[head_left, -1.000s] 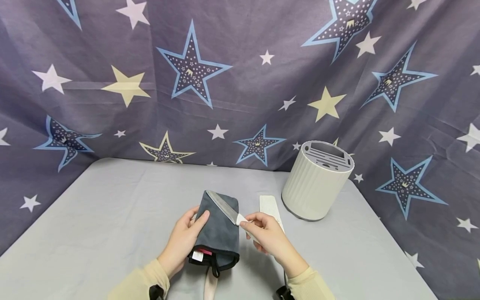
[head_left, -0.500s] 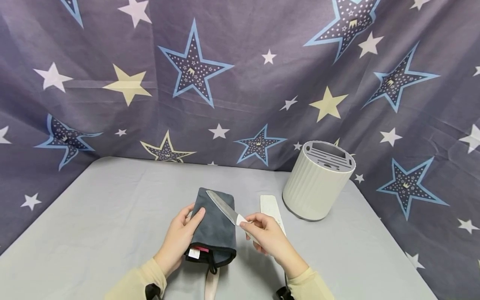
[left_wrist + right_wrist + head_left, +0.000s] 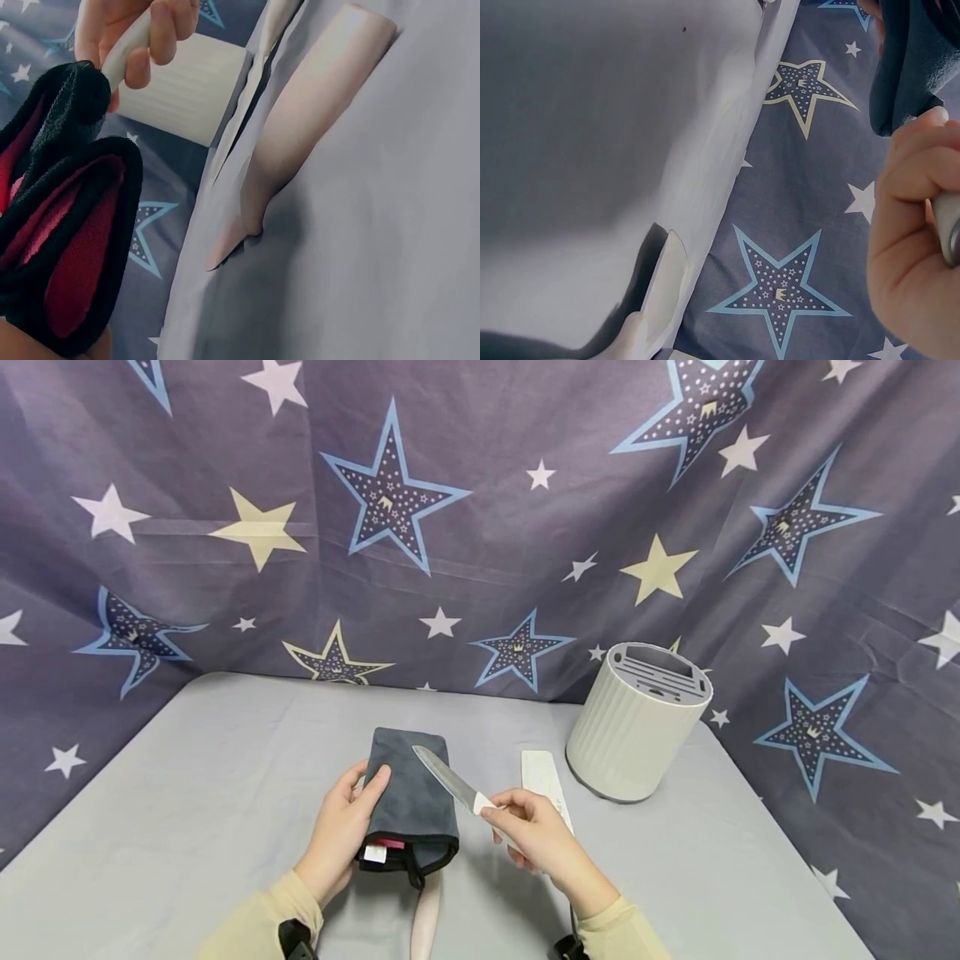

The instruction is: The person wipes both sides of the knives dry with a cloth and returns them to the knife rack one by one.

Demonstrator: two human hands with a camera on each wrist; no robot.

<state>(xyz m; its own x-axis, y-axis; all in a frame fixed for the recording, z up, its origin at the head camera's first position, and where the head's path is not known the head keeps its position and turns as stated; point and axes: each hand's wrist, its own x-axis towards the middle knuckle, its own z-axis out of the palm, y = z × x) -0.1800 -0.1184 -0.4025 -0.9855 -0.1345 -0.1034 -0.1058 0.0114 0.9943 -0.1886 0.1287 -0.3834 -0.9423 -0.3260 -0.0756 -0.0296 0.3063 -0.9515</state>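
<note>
My left hand (image 3: 341, 827) grips a folded dark grey cloth (image 3: 412, 777) by its left side, thumb on top. The cloth has black trim, a hanging loop, a white tag and a red inner layer that shows in the left wrist view. My right hand (image 3: 536, 831) holds a knife (image 3: 453, 781) by its white handle. The blade points up and left, its tip overlapping the cloth in the head view; most of the handle is hidden in the fingers. Below the cloth, a pale handle (image 3: 425, 918) lies on the table, seen again as a pinkish handle (image 3: 319, 90) in the left wrist view.
A cream ribbed knife block (image 3: 633, 731) with a slotted grey top stands at the back right. Left of it lies a flat white piece (image 3: 543, 777), partly behind my right hand. A star-patterned curtain (image 3: 465, 527) borders the grey table (image 3: 225, 760).
My left hand has carried the cloth left and slightly farther away, so less of the blade overlaps it. My right hand and the knife have stayed almost in place.
</note>
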